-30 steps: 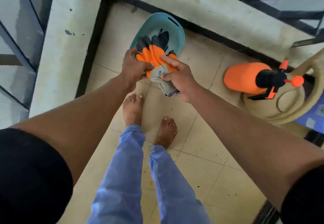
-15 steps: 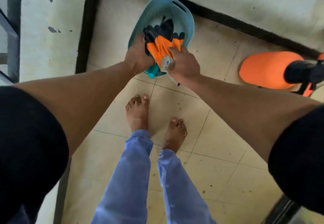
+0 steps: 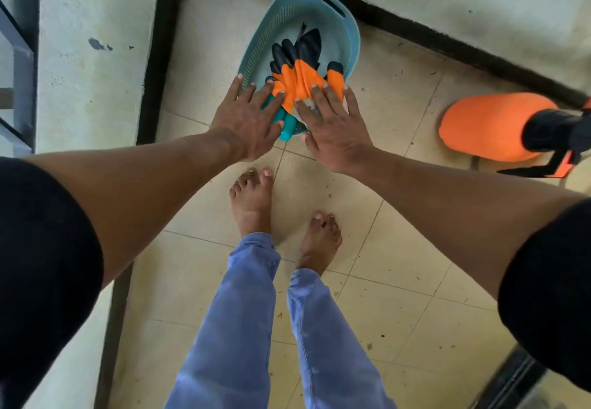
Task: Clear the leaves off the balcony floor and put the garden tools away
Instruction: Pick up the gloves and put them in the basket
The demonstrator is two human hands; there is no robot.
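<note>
A light blue plastic basket (image 3: pixel 348 29) stands on the tiled floor near the balcony wall. Orange garden gloves with black claw tips (image 3: pixel 300 77) lie in it, over the near rim. Teal tool handles (image 3: pixel 281 120) stick out from under them. My left hand (image 3: pixel 248 117) is spread flat, its fingers straight, at the basket's near left rim and the handles. My right hand (image 3: pixel 332 120) is also flat, its fingertips on the gloves' cuff end. Neither hand grips anything.
An orange pump sprayer (image 3: pixel 489 127) with a black top lies on its side to the right. A pale low wall (image 3: pixel 92 57) with a dark base strip borders the floor at left and far side. My bare feet (image 3: pixel 252 204) stand just behind the basket.
Both hands held the gloves above the basket before. Now the gloves lie in the basket and both hands have let go and spread flat over them.
</note>
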